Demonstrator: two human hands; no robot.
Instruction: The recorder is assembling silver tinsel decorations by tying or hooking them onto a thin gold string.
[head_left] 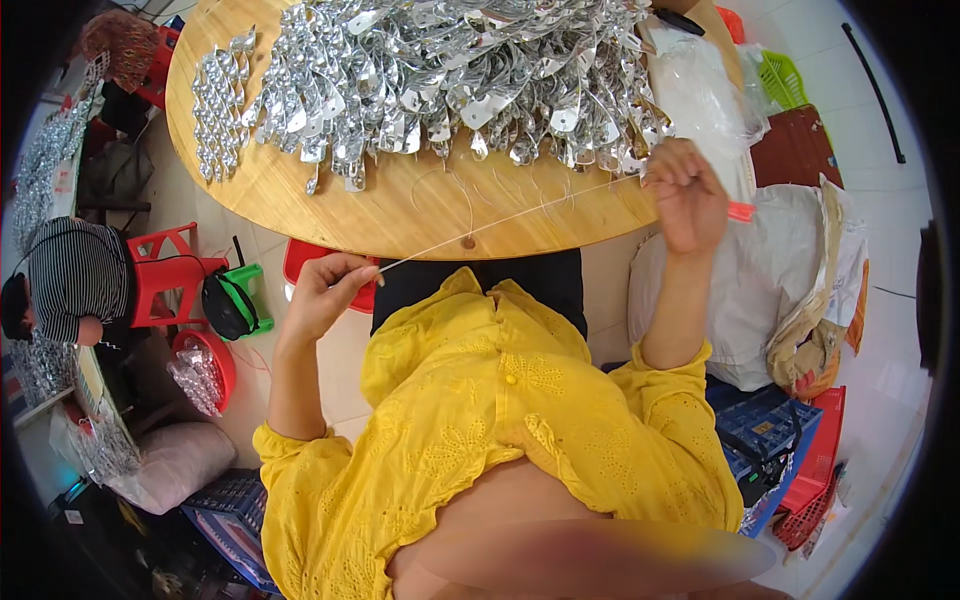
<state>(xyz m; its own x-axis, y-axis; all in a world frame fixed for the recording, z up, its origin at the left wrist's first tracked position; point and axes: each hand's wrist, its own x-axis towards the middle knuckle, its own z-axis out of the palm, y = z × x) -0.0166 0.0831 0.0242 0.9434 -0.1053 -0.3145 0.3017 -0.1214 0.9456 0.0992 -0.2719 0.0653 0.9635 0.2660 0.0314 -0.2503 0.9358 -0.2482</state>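
Pinched thread (pixel 520 215) in nearly closed left hand (pixel 325 292); gripped it farther along in loosely curled right hand (pixel 690 200); held it taut, partly over table (pixel 540 235), near silver strips (pixel 450 75).

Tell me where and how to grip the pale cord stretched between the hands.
Probably pinch the pale cord at mid-span, from the near side: it looks straight and thin there, apart from the left hand and right hand, with silver strips heaped beyond.

Silvery pile (pixel 470 75) cut off by top edge; thread (pixel 505 222) end at right hand (pixel 690 205) too small to tell.
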